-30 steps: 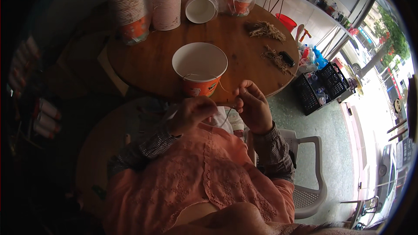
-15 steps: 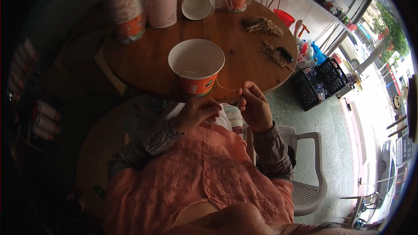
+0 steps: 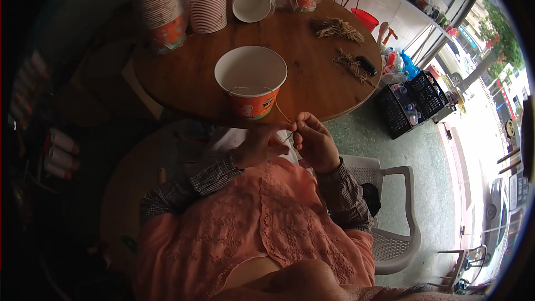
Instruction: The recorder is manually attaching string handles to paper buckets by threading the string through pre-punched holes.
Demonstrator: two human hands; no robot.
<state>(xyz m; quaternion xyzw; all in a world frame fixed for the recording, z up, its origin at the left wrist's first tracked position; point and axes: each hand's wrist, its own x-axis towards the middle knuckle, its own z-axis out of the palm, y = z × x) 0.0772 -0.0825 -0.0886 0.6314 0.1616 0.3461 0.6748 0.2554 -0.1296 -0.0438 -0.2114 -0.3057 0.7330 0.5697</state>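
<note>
A white paper bowl with an orange band [image 3: 251, 78] stands near the front edge of a round wooden table [image 3: 312, 78]. A thin string [image 3: 277, 106] runs from the bowl's rim down to my hands. My left hand [image 3: 259, 146] and my right hand [image 3: 315, 142] are close together just below the table's edge, both pinching the string between fingertips. The string's end between the fingers is too fine to make out.
Tall stacks of paper cups [image 3: 184, 0] stand at the table's back, with a single white bowl [image 3: 252, 4] beside them. Bundles of brown string [image 3: 340, 29] lie at the right. A white plastic chair [image 3: 384, 212] is under me. Black crates [image 3: 412, 100] stand on the floor at right.
My hands have stayed below the table's edge and drawn closer together on the string. The view has shifted slightly, so the bowl sits a little lower left.
</note>
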